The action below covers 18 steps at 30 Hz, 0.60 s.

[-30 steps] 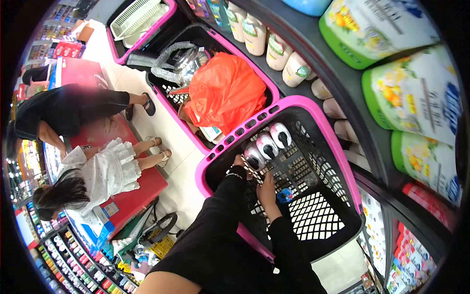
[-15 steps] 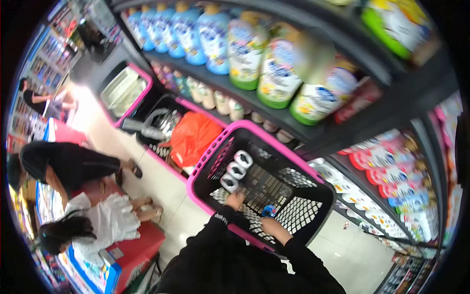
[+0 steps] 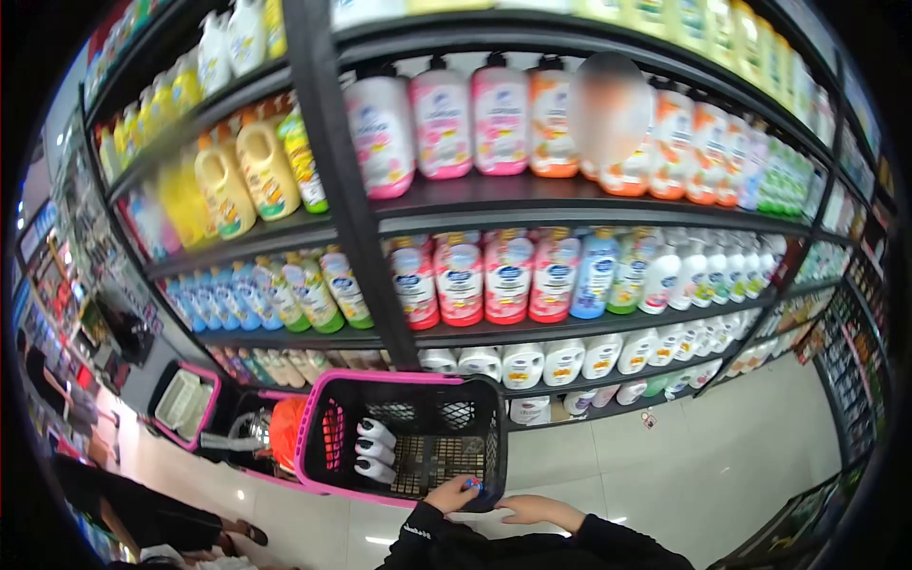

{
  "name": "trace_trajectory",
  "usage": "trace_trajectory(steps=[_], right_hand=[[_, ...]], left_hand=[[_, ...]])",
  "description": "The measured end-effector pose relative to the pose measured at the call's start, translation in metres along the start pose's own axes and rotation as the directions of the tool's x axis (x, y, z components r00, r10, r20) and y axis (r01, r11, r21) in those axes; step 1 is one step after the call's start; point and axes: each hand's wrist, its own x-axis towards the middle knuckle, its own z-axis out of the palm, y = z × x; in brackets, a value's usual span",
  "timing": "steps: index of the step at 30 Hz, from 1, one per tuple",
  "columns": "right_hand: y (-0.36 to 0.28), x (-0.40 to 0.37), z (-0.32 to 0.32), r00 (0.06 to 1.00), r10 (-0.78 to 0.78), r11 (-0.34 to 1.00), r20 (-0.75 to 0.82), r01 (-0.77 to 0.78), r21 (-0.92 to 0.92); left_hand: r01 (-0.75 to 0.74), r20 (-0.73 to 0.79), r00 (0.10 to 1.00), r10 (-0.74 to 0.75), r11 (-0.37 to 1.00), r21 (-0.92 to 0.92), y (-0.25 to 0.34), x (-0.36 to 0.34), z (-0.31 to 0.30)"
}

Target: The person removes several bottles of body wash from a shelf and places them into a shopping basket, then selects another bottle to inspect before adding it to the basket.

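My left hand [image 3: 450,495] is over the front rim of a black shopping basket with pink trim [image 3: 399,378]. Its fingers are closed around a small blue and red item [image 3: 473,484], whose kind I cannot make out. Just right of it, my right hand [image 3: 528,509] is beside the basket's front right corner, fingers stretched out and nothing visible in them. Three white bottles with dark gaps at their handles [image 3: 375,447] lie side by side at the basket's left end.
Shelves [image 3: 570,323] of pink, blue and white bottles [image 3: 508,280] line the far side. More baskets stand at left, one holding a red bag [image 3: 286,432]. A person in dark clothing [image 3: 142,503] is at lower left. Tiled floor [image 3: 608,465] extends right.
My view has lifted and turned toward the shelves. The small blue item has passed from my right hand to my left, and my right hand has moved out of the basket.
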Motion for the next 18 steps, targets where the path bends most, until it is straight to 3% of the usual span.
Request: trace_trajectory(steps=[3,5,11,18], right_hand=[[0.030,-0.065,0.013,0.995,0.075,0.997,-0.060,-0.075,0.004],[0.040,-0.105,0.020,0.985,0.135,0.991,-0.110,-0.131,0.038],[0.038,-0.186,0.034,0.898,0.367,0.929,-0.244,-0.342,0.139],[0.019,-0.219,0.034,0.781,0.446,0.892,-0.438,-0.351,0.283]], left_hand=[[-0.122,0.135,0.985,0.105,0.984,0.131,0.010,0.016,0.036],[-0.111,0.269,0.962,0.036,0.956,0.271,0.047,0.014,0.054],[-0.262,0.433,0.894,0.111,0.916,0.306,0.111,0.027,0.098],[-0.316,0.605,0.796,0.013,0.861,0.398,0.153,0.047,0.130]])
